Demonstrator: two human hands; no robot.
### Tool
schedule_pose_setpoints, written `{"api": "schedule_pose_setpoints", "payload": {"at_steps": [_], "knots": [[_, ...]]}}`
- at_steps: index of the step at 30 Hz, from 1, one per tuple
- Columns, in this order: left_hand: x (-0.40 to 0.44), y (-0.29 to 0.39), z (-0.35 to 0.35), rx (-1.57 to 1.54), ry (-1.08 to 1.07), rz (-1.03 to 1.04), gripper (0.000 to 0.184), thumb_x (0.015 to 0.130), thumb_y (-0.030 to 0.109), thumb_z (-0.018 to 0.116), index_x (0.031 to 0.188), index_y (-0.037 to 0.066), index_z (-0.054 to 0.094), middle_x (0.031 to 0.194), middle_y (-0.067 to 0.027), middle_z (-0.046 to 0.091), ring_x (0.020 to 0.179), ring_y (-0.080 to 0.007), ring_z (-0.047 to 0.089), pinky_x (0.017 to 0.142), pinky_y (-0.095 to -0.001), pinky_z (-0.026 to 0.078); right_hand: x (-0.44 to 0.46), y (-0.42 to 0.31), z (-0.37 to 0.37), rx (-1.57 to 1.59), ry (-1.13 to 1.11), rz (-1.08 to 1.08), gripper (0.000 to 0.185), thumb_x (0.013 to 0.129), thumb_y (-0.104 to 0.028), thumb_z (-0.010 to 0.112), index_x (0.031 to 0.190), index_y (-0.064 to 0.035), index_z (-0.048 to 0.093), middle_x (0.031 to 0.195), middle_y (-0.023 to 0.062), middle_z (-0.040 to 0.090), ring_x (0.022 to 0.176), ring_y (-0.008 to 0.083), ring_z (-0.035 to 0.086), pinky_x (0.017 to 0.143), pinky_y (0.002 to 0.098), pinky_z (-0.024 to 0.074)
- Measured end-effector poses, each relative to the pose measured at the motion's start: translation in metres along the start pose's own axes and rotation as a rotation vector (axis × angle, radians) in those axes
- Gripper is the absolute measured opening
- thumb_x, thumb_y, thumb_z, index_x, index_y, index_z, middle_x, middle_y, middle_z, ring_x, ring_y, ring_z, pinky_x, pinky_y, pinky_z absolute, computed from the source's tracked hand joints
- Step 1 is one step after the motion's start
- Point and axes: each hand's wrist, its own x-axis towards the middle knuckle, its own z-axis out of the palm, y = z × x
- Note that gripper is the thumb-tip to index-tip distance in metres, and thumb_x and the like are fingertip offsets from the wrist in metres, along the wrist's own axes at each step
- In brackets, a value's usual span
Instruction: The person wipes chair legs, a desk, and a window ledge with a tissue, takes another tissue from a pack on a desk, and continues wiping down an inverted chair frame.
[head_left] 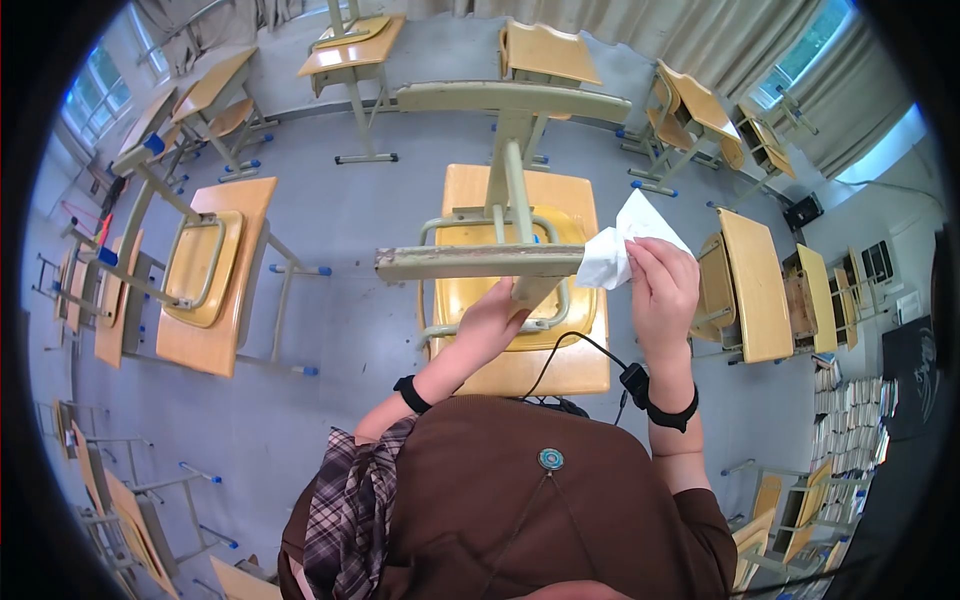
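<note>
An upturned chair (470,263) rests on a wooden desk (500,379) right in front of me, its grey-green metal feet pointing up. The yellow seat (462,300) lies against the desktop. My left hand (487,325) is closed around the chair's upright post, just below the nearer foot bar. A crumpled white tissue (640,222) is pinched in the fingers of my right hand (664,285). Its lower left part meets the right end of that foot bar. The farther foot bar (515,98) stands beyond, away from both hands.
To the left stands another desk (255,270) with a chair upturned on it. A desk (755,285) is to the right, and more desks line the far wall by the curtains (660,25). Stacked books (850,425) are at the lower right. A black cable (572,338) hangs near my right wrist.
</note>
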Motion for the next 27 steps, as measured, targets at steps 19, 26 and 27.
{"api": "schedule_pose_setpoints", "payload": {"at_steps": [19,26,27], "knots": [[-0.096,-0.023,-0.051,0.133,-0.131,-0.061,0.031,0.080,0.013,0.050,0.110,0.008,0.052,0.087,-0.0100,0.060,0.082,-0.0305,0.056,0.071,-0.0382,0.044,0.058,-0.120,0.072,0.436,-0.162,-0.296,0.021,0.064,-0.001,0.057,0.084,-0.0066,0.063,0.078,0.0054,0.060,0.071,0.0221,0.058,0.061,0.0325,0.0459],[-0.097,-0.020,-0.047,0.170,-0.139,-0.019,0.026,0.079,0.012,0.051,0.104,0.007,0.056,0.085,-0.0107,0.060,0.080,-0.0297,0.057,0.068,-0.0384,0.045,0.057,-0.085,0.052,0.377,-0.231,-0.301,0.020,0.064,-0.004,0.056,0.083,-0.0073,0.061,0.078,0.0041,0.058,0.072,0.0210,0.057,0.061,0.0326,0.0456],[-0.095,-0.018,-0.048,0.169,-0.140,-0.005,0.025,0.079,0.012,0.052,0.103,0.007,0.057,0.084,-0.0108,0.060,0.079,-0.0297,0.057,0.067,-0.0383,0.046,0.056,-0.076,0.047,0.356,-0.240,-0.315,0.020,0.064,-0.006,0.056,0.084,-0.0074,0.060,0.079,0.0036,0.057,0.072,0.0203,0.056,0.062,0.0323,0.0452]]}}
